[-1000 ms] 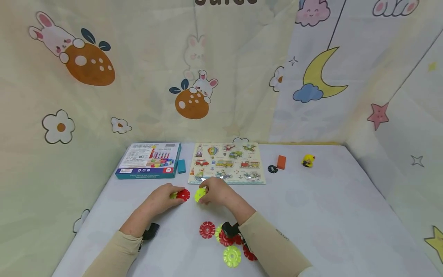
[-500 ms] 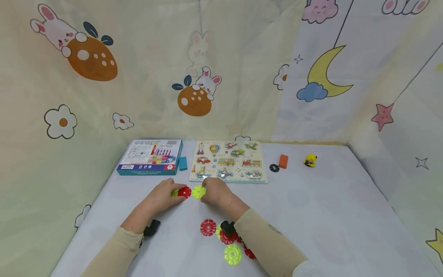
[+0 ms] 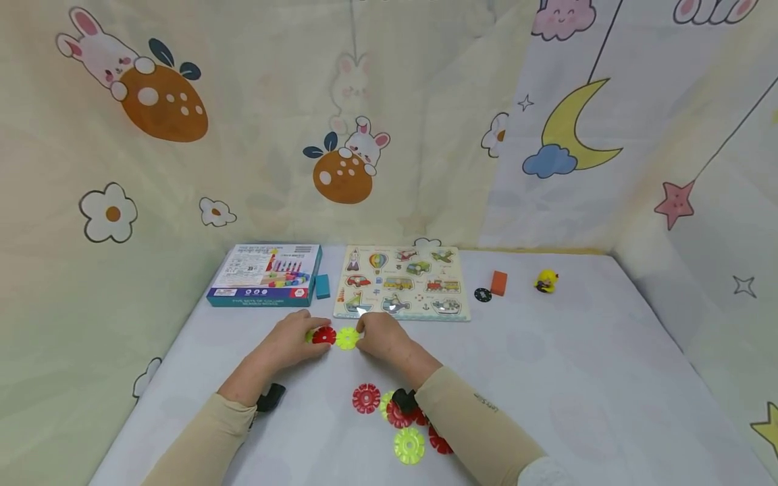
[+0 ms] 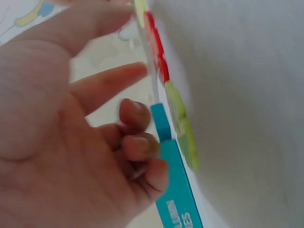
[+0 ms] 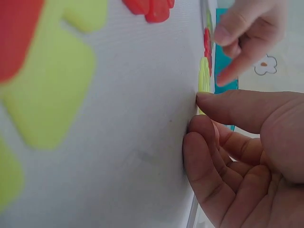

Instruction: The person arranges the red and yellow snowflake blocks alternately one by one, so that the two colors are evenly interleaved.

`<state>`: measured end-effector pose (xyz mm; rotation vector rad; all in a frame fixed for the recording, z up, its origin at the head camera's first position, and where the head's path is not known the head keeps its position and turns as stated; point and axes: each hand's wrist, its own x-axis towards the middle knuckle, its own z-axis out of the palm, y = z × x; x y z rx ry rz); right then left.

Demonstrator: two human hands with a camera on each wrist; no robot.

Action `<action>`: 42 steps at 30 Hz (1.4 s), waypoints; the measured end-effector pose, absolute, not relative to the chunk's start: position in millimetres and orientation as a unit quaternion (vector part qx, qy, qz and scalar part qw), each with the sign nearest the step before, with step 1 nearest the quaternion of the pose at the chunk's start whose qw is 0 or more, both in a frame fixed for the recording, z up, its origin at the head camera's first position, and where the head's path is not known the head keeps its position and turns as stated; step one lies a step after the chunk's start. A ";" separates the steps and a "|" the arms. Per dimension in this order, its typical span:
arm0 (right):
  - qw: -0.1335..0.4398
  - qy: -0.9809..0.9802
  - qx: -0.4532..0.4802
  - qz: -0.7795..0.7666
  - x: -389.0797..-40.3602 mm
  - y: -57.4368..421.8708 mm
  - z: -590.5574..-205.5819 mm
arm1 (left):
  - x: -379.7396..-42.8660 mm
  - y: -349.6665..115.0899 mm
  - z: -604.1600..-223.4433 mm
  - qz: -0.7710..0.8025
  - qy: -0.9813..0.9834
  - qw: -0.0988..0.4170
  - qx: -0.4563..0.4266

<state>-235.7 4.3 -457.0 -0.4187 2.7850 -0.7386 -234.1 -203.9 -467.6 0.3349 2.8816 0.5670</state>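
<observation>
In the head view a red interlocking snowflake disc (image 3: 325, 336) lies between two yellow-green ones. The left yellow-green disc (image 4: 182, 123) is mostly hidden by my left hand (image 3: 296, 339) from above. That hand's thumb and index finger are spread about the red disc's edges, a little off it in both wrist views; the other fingers curl loosely. My right hand (image 3: 384, 339) pinches the right edge of the other yellow-green disc (image 3: 347, 338) between thumb and index finger. This disc's left edge meets the red one, making a row of three.
Nearer, several loose discs lie about a red disc (image 3: 367, 399) and a yellow-green disc (image 3: 409, 445), some under the right forearm. Behind stand a box (image 3: 265, 277), a teal block (image 3: 322, 286), a puzzle board (image 3: 401, 283), a black chip (image 3: 483, 295), an orange block (image 3: 498, 283) and a yellow figurine (image 3: 546, 281).
My right hand has brought its yellow-green disc leftward, up against the red one. My left thumb and index finger have spread a little around the red disc.
</observation>
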 end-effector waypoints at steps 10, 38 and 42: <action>0.118 0.949 -0.148 -0.253 -237.5 5.9 -459.5 | -236.2 -173.4 -464.4 0.177 0.967 0.090 0.159; 0.163 0.924 -0.212 -0.274 -134.5 35.6 -449.7 | -230.9 -175.9 -471.5 0.170 0.966 0.076 0.179; 0.124 0.948 -0.190 -0.223 -135.2 28.1 -456.3 | -230.4 -177.5 -471.4 0.168 0.967 0.078 0.176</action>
